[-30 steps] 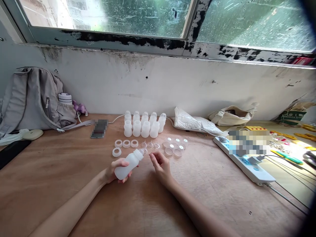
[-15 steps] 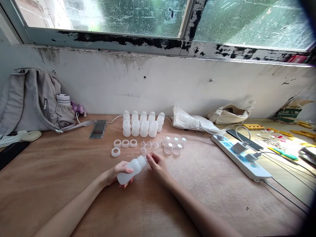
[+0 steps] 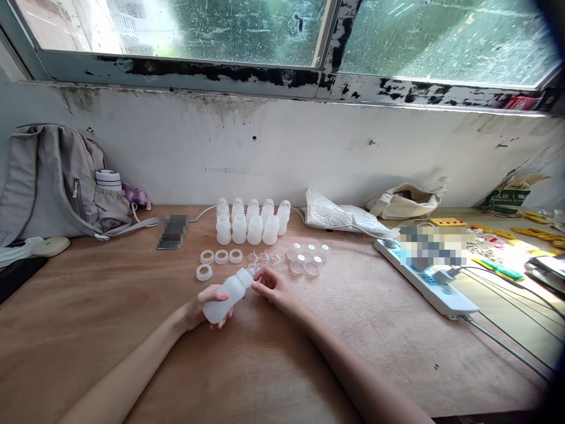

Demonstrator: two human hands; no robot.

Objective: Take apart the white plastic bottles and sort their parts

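My left hand (image 3: 210, 307) is wrapped around a frosted white baby bottle (image 3: 226, 298), tilted with its open threaded neck up toward the right. The fingers of my right hand (image 3: 270, 287) are pinched together right at the bottle's mouth; whatever they hold is small, clear and mostly hidden. Just beyond the mouth lie several clear bottle nipples (image 3: 263, 257). To their left are several white screw rings (image 3: 221, 257), and to their right several clear round caps (image 3: 312, 268). Behind them, more frosted bottles (image 3: 255, 231) stand upright in a group, with clear covers (image 3: 253, 207) behind the front row.
A white power strip (image 3: 430, 281) with plugs and cables crosses the right side. A grey backpack (image 3: 48, 176) and a blurred phone-like object (image 3: 172, 231) are at the left. A white foil bag (image 3: 342, 215) and a cream pouch (image 3: 406, 203) lie by the wall.
The bottle and both hands have shifted slightly left and up in the picture. The bottle's mouth now overlaps the nearest nipple's spot. The whole view has also slid a little left.
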